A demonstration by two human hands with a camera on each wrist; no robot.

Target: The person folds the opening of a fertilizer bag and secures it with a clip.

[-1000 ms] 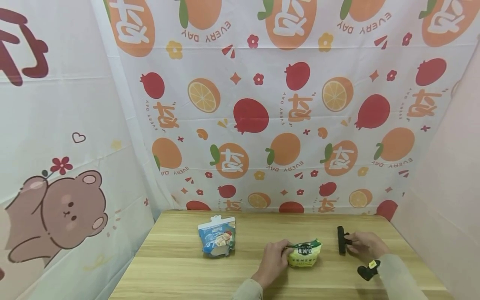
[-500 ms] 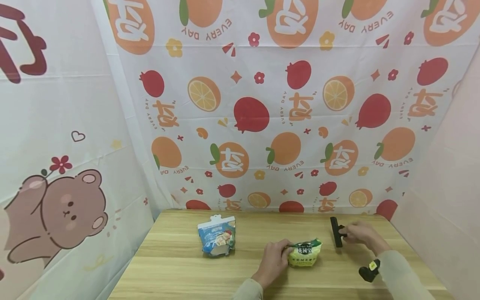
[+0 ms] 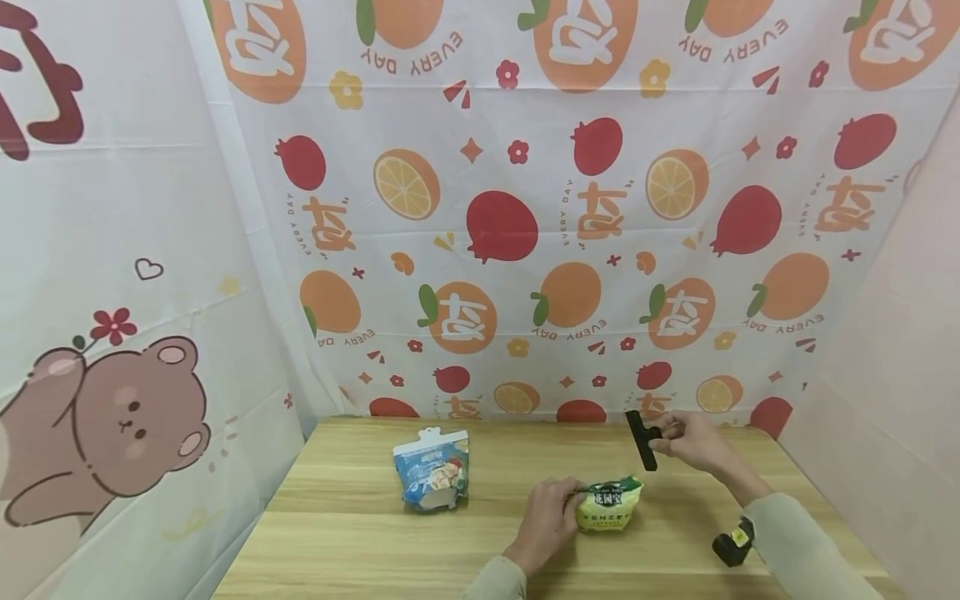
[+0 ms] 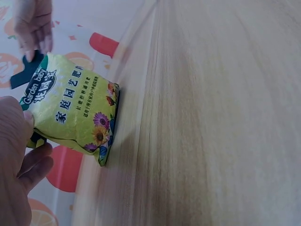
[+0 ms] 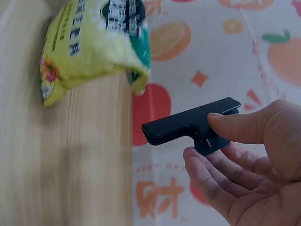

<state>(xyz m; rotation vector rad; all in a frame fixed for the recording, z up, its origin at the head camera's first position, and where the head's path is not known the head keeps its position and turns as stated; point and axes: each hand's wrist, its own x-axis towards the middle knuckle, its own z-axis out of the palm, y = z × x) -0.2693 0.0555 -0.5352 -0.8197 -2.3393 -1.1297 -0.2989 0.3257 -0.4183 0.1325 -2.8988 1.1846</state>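
A small yellow-green bag of garden fertilizer stands on the table. My left hand pinches its upper left edge between thumb and fingers; in the left wrist view, flowers and printed text show on the bag's front. Up and to the right of the bag, my right hand holds a black bag clip above the table. Seen from the right wrist, the thumb presses one side of the clip and fingers support its other handle. The clip's long bar points away from the hand, apart from the bag.
A blue bag with a white clip across its top stands farther left on the wooden table. Fruit-printed cloth hangs behind the table's far edge. A black device is at the right wrist.
My right hand has lifted the black clip and carried it left and away toward the far edge, tilting it. The left hand and the fertilizer bag stay in place.
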